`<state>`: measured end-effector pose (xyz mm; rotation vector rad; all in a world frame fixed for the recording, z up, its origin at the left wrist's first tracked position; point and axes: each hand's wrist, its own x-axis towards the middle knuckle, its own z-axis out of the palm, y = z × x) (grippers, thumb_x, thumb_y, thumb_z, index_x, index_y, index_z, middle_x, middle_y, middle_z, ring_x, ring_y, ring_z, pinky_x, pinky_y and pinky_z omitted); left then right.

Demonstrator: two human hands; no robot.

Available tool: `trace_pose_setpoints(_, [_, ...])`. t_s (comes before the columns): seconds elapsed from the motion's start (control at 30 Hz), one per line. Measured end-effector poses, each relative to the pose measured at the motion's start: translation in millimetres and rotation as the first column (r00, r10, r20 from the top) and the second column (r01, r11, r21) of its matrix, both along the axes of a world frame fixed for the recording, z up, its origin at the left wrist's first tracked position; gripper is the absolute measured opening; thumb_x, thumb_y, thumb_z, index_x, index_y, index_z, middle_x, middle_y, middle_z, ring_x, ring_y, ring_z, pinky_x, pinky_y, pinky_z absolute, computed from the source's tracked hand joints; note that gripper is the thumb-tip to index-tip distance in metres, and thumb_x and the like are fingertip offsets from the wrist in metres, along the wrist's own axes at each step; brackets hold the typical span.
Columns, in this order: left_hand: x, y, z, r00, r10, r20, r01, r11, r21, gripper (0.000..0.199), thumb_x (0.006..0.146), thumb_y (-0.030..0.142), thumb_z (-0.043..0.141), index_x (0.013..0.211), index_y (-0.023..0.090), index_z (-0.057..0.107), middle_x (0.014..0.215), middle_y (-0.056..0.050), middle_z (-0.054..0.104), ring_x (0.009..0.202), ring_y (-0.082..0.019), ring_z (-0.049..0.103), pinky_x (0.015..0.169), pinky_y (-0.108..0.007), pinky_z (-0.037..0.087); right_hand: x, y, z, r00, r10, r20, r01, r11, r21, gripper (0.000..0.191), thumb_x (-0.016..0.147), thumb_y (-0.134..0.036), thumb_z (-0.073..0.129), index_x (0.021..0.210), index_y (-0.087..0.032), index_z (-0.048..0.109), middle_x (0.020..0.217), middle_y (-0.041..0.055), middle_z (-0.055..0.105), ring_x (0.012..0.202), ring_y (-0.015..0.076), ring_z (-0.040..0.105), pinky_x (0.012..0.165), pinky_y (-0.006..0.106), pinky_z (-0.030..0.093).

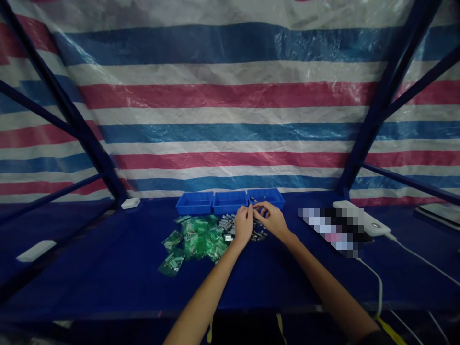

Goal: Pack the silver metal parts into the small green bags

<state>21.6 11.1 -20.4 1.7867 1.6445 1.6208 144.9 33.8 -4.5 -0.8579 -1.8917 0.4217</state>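
Note:
My left hand [244, 224] and my right hand [272, 216] meet at the fingertips just in front of the blue bins, over a heap of small metallic cylindrical pieces [227, 223]. Both hands have their fingers drawn into a pinch. Whatever sits between the fingertips is too small to name. Left of the hands lies a pile of green-tinted clear plastic packets [201, 238] with small parts inside. The right-hand blue bin [276, 197] holds a few small pieces, and my right hand partly covers it.
Beside it stand a middle blue bin [230, 209] and a left blue bin [194, 209]. To the right lie a blurred-out phone-like device [330, 232] and a white power bank [373, 225] with cables. White boxes [130, 203] sit left. Blue frame posts and a striped sheet [230, 110] enclose the table.

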Motion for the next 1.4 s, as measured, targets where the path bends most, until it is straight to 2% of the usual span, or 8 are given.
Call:
trace_pose_setpoints(0.23, [1.7, 0.4, 0.9, 1.000, 0.012, 0.018, -0.012, 1.000, -0.004, 0.043, 0.092, 0.039, 0.030, 0.063, 0.018, 0.054, 0.067, -0.002, 0.054, 0.071, -0.015, 0.052, 0.068, -0.027, 0.037, -4.6, 5.1, -2.1, 0.979, 0.083, -0.189, -0.116, 0.979, -0.170, 0.027, 0.075, -0.039, 0.059, 0.088, -0.016, 0.067, 0.074, 0.0047, 0.067, 0.062, 0.0133, 0.060, 0.052, 0.022, 0.046])
trace_pose_setpoints(0.43, [4.4, -1.6, 3.5, 0.997, 0.062, -0.045, -0.066, 0.994, -0.089, 0.037, 0.091, 0.033, 0.031, 0.063, 0.019, 0.051, 0.071, -0.003, 0.059, 0.075, -0.016, 0.054, 0.075, -0.030, 0.037, 5.1, 14.8, -0.2, 0.918, -0.048, -0.393, -0.067, 0.959, -0.274, 0.027, 0.068, -0.039, 0.065, 0.078, -0.014, 0.066, 0.065, 0.0059, 0.067, 0.060, 0.0173, 0.064, 0.060, 0.028, 0.052])
trace_pose_setpoints(0.67, [4.6, -4.7, 0.4, 0.991, 0.068, -0.113, -0.082, 0.988, -0.127, 0.032, 0.091, 0.029, 0.033, 0.066, 0.019, 0.050, 0.071, -0.002, 0.058, 0.074, -0.017, 0.053, 0.072, -0.030, 0.036, 19.1, 28.3, -5.1, 0.924, -0.156, -0.349, 0.012, 0.924, -0.382, 0.020, 0.063, -0.034, 0.066, 0.070, -0.015, 0.065, 0.055, 0.0037, 0.065, 0.055, 0.0197, 0.064, 0.055, 0.030, 0.053])
trace_pose_setpoints(0.9, [8.0, -8.0, 4.5, 0.993, 0.056, -0.104, -0.067, 0.991, -0.111, 0.019, 0.089, 0.027, 0.037, 0.082, 0.020, 0.054, 0.075, -0.001, 0.060, 0.076, -0.016, 0.054, 0.071, -0.029, 0.036, 20.2, 35.1, -4.0, 0.895, 0.087, -0.437, -0.247, 0.913, -0.324, 0.055, 0.067, -0.037, 0.066, 0.118, -0.018, 0.055, 0.111, 0.0113, 0.065, 0.086, 0.0201, 0.067, 0.079, 0.034, 0.053])
trace_pose_setpoints(1.0, [8.4, -8.0, 2.3, 0.985, 0.052, -0.164, -0.073, 0.990, -0.124, 0.016, 0.088, 0.026, 0.038, 0.084, 0.020, 0.052, 0.076, -0.002, 0.059, 0.078, -0.017, 0.053, 0.074, -0.031, 0.035, 20.9, 34.4, -6.8, 0.949, 0.119, -0.292, -0.210, 0.930, -0.303, 0.042, 0.071, -0.036, 0.063, 0.109, -0.017, 0.062, 0.102, 0.0094, 0.069, 0.085, 0.0198, 0.067, 0.076, 0.033, 0.053])
trace_pose_setpoints(1.07, [8.0, -7.8, -0.4, 0.970, 0.062, -0.236, -0.096, 0.986, -0.134, 0.013, 0.087, 0.025, 0.040, 0.084, 0.020, 0.052, 0.078, -0.002, 0.059, 0.079, -0.018, 0.053, 0.077, -0.033, 0.034, 22.4, 32.3, -10.2, 0.993, 0.086, -0.079, -0.104, 0.958, -0.266, 0.027, 0.073, -0.035, 0.061, 0.093, -0.020, 0.068, 0.087, 0.0053, 0.072, 0.079, 0.0189, 0.067, 0.070, 0.031, 0.053])
trace_pose_setpoints(1.2, [7.6, -8.5, -3.9, 0.890, 0.090, -0.447, -0.161, 0.979, -0.123, 0.010, 0.085, 0.023, 0.043, 0.081, 0.020, 0.052, 0.085, -0.005, 0.058, 0.086, -0.022, 0.050, 0.080, -0.037, 0.033, 25.1, 26.4, -15.2, 0.949, -0.054, 0.310, 0.090, 0.990, -0.106, 0.015, 0.070, -0.034, 0.063, 0.081, -0.027, 0.071, 0.083, -0.0007, 0.071, 0.074, 0.0168, 0.065, 0.064, 0.027, 0.049])
trace_pose_setpoints(1.4, [6.0, -10.0, -4.8, 0.793, 0.050, -0.607, -0.144, 0.984, -0.107, 0.010, 0.084, 0.022, 0.043, 0.081, 0.020, 0.052, 0.088, -0.007, 0.057, 0.090, -0.024, 0.049, 0.080, -0.038, 0.033, 24.2, 24.3, -18.7, 0.903, -0.055, 0.426, 0.091, 0.994, -0.063, 0.017, 0.069, -0.035, 0.064, 0.083, -0.029, 0.071, 0.085, -0.0007, 0.071, 0.074, 0.0166, 0.065, 0.060, 0.024, 0.047])
